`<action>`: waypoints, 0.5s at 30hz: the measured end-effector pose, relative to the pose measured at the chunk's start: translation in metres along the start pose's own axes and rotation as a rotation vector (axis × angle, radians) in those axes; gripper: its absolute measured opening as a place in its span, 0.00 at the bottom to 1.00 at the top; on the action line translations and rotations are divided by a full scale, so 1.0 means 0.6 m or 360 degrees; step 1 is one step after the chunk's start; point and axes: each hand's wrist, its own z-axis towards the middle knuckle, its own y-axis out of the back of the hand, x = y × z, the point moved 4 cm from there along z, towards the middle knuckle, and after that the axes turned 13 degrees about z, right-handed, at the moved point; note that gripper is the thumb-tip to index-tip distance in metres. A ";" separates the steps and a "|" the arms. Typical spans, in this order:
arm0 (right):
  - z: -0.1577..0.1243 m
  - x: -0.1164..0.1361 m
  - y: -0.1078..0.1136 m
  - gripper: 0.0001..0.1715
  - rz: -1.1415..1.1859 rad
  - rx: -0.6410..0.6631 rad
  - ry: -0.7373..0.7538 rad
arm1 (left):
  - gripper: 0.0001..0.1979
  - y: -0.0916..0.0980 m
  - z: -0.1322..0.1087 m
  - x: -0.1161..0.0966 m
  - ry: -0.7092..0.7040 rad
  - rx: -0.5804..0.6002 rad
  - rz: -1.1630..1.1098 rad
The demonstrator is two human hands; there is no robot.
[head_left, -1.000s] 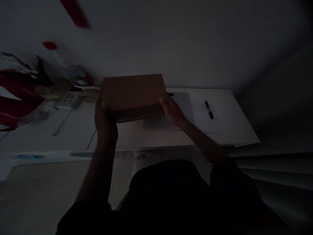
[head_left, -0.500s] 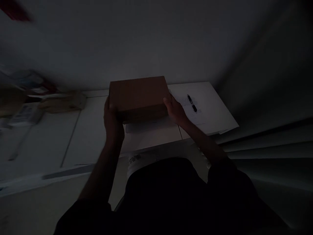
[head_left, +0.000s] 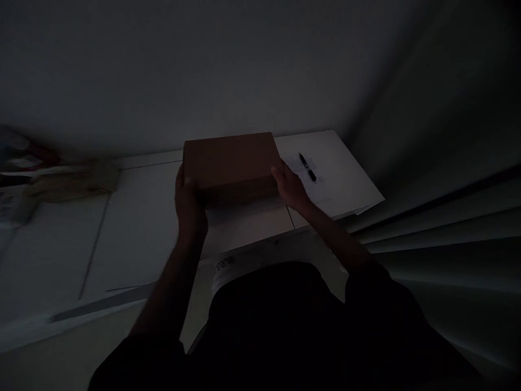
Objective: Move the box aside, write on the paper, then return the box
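Note:
A brown cardboard box (head_left: 232,160) is held between my two hands over the white table. Its top is a plain, flat face, and its near side lies in shadow. My left hand (head_left: 189,203) grips the left end, thumb toward the near corner. At the right end my right hand (head_left: 291,184) holds on, its thumb up against the side and its other fingers hidden behind. Just right of that hand, a dark pen (head_left: 307,167) rests on a sheet of paper (head_left: 321,187) with writing. Whether the box touches the table I cannot tell.
The room is dim. The white table (head_left: 134,217) runs along a wall and has seams across its top. On the far left lie a blurred tan bundle (head_left: 73,182) and a reddish item (head_left: 43,155). Pale curtain-like folds (head_left: 439,217) hang at the right.
My view has turned, so the table, the pen and the items at the left sit further left in the picture. Both hands keep their hold on the box.

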 end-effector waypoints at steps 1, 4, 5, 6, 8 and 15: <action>0.001 -0.002 0.000 0.45 0.0004 -0.0003 0.0003 | 0.26 -0.001 -0.001 -0.002 0.0003 -0.0004 -0.0048; 0.002 -0.009 -0.002 0.44 0.0005 -0.0001 0.0028 | 0.26 -0.005 -0.006 -0.007 0.0016 0.0001 -0.0097; 0.003 -0.011 -0.002 0.44 -0.0007 -0.0003 0.0040 | 0.26 -0.005 -0.008 -0.009 0.0016 -0.0003 -0.0069; 0.003 -0.013 -0.002 0.43 -0.0020 -0.0005 0.0050 | 0.25 -0.005 -0.009 -0.011 0.0016 -0.0009 -0.0040; 0.002 -0.015 -0.002 0.44 -0.0036 -0.0005 0.0059 | 0.25 -0.005 -0.011 -0.012 0.0014 -0.0015 0.0017; -0.003 -0.006 0.000 0.43 -0.0047 0.0017 0.0002 | 0.27 -0.007 -0.009 0.006 0.0099 -0.0019 -0.0093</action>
